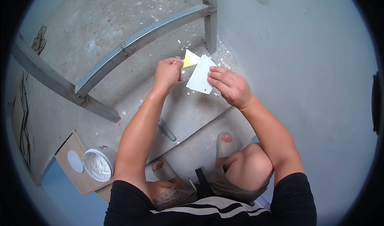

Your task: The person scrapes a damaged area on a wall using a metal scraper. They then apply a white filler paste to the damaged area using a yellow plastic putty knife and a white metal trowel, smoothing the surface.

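My left hand (168,74) is closed on a small yellow scraper (187,61) whose far end is coated in white. My right hand (231,86) grips the right edge of a flat white plastic spreader (201,76) with a small hole near its lower corner. The scraper's whitened tip meets or overlaps the spreader's upper left edge; I cannot tell if they touch. Both are held above the concrete step. Below them, partly hidden by my left forearm, a grey-handled tool (167,130) lies near the step's edge.
An open tub of white paste (97,166) stands at lower left, beside a round white lid (75,162) on cardboard (66,158). A metal frame (140,38) crosses the upper left. White flakes litter the concrete floor (120,10). A grey wall (312,86) rises at right.
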Action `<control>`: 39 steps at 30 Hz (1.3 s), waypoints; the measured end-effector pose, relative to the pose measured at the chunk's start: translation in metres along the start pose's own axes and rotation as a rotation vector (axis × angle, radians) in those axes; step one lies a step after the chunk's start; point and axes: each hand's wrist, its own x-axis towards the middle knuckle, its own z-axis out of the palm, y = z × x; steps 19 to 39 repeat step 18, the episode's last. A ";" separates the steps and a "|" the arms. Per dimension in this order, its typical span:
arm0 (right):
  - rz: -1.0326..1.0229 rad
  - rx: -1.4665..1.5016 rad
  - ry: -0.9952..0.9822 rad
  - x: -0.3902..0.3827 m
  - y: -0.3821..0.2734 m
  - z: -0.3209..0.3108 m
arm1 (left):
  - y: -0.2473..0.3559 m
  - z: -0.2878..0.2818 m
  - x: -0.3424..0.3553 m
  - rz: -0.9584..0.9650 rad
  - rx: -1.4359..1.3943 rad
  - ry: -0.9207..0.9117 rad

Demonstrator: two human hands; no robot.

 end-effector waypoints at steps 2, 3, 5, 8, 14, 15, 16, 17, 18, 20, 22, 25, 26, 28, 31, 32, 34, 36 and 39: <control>0.213 0.075 0.084 -0.004 0.001 0.007 | 0.001 0.002 0.001 0.072 0.084 0.045; 0.423 0.146 0.152 -0.008 -0.004 0.012 | -0.003 0.000 0.004 0.093 0.143 0.038; 0.906 0.202 0.185 -0.007 -0.008 0.006 | -0.004 0.001 0.004 0.050 0.035 0.017; 1.400 0.969 0.481 -0.015 0.007 0.028 | -0.007 0.015 0.001 -0.097 -0.072 -0.120; 1.803 1.363 0.624 0.010 -0.010 0.009 | 0.047 0.048 -0.037 -0.136 0.138 -0.399; 1.829 1.353 0.633 0.013 -0.012 0.000 | 0.053 0.052 -0.043 -0.137 0.130 -0.424; 1.845 1.348 0.632 0.019 -0.015 -0.011 | 0.056 0.054 -0.045 -0.131 0.119 -0.441; 1.858 1.320 0.666 0.019 -0.018 -0.022 | 0.062 0.058 -0.052 -0.132 0.198 -0.475; 1.871 1.293 0.697 0.018 -0.021 -0.033 | 0.070 0.062 -0.056 -0.132 0.276 -0.506; 1.871 1.293 0.697 0.018 -0.021 -0.033 | 0.070 0.062 -0.056 -0.132 0.276 -0.506; 1.871 1.293 0.697 0.018 -0.021 -0.033 | 0.070 0.062 -0.056 -0.132 0.276 -0.506; 1.871 1.293 0.697 0.018 -0.021 -0.033 | 0.070 0.062 -0.056 -0.132 0.276 -0.506; 1.871 1.293 0.697 0.018 -0.021 -0.033 | 0.070 0.062 -0.056 -0.132 0.276 -0.506; 1.871 1.293 0.697 0.018 -0.021 -0.033 | 0.070 0.062 -0.056 -0.132 0.276 -0.506; 1.871 1.293 0.697 0.018 -0.021 -0.033 | 0.070 0.062 -0.056 -0.132 0.276 -0.506; 1.871 1.293 0.697 0.018 -0.021 -0.033 | 0.070 0.062 -0.056 -0.132 0.276 -0.506; 1.871 1.293 0.697 0.018 -0.021 -0.033 | 0.070 0.062 -0.056 -0.132 0.276 -0.506; 1.871 1.293 0.697 0.018 -0.021 -0.033 | 0.070 0.062 -0.056 -0.132 0.276 -0.506; 1.871 1.293 0.697 0.018 -0.021 -0.033 | 0.070 0.062 -0.056 -0.132 0.276 -0.506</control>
